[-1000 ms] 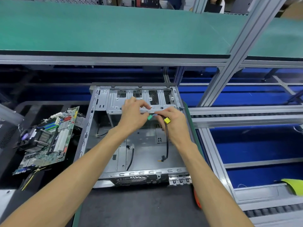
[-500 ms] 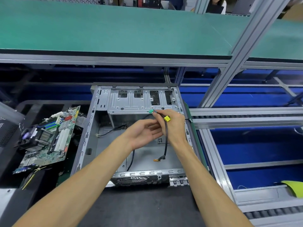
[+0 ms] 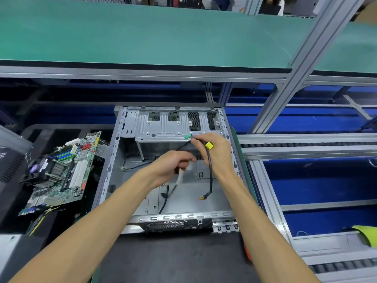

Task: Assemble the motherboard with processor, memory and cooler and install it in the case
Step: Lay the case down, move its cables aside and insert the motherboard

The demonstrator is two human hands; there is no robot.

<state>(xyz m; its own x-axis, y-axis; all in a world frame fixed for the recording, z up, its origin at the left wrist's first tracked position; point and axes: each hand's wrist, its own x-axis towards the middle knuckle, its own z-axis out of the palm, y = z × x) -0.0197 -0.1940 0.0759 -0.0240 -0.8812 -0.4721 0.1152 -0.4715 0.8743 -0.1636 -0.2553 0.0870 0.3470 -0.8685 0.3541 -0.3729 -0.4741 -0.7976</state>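
Left hand: drops back from the drive bay, now pinching a pale cable mid-case.
Right hand: still gripping the connectors just beyond.
Case: cables being cleared; motherboard waits far left.

Loose cables across open case

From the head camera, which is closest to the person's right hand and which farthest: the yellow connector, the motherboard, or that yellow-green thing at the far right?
1. Yellow connector: at the right hand itself, over the open case.
2. Motherboard: off to the left, outside the case.
3. Yellow-green object: low at the right edge, farthest away.
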